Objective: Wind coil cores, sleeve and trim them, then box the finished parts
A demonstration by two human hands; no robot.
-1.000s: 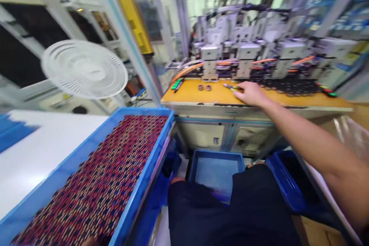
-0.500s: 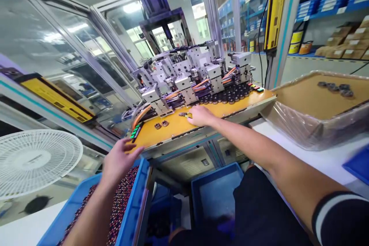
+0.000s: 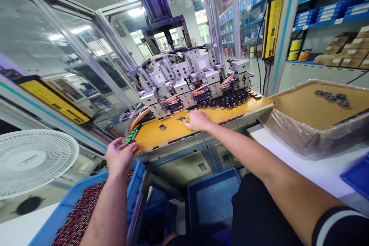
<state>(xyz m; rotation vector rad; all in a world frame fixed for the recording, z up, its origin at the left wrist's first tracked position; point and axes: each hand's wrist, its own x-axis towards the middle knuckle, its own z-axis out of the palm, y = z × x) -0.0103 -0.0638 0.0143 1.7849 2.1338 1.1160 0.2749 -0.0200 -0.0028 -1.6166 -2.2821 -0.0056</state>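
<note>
My left hand (image 3: 119,157) is at the left end of the orange work surface (image 3: 150,138), with a small dark round part (image 3: 132,142) between its thumb and fingers. A similar round part (image 3: 162,127) lies on the surface between my two hands. Farther right, my right hand (image 3: 198,120) is closed round the handles of small pliers (image 3: 182,118), whose jaws point left. Behind the hands stands a machine fixture (image 3: 184,94) with metal blocks and orange tubes. Many dark round parts (image 3: 227,100) are packed together at its right.
A blue bin (image 3: 135,184) of small reddish parts is below my left hand. Another blue bin (image 3: 213,196) sits under the surface. At the right is a plastic-lined tray (image 3: 305,103) with several round parts. A white fan (image 3: 31,159) and yellow guards (image 3: 56,100) flank the left side.
Two loose round parts lay on the surface; now one does, and another is in my left hand, whose fingers have closed. My right hand still holds the pliers.
</note>
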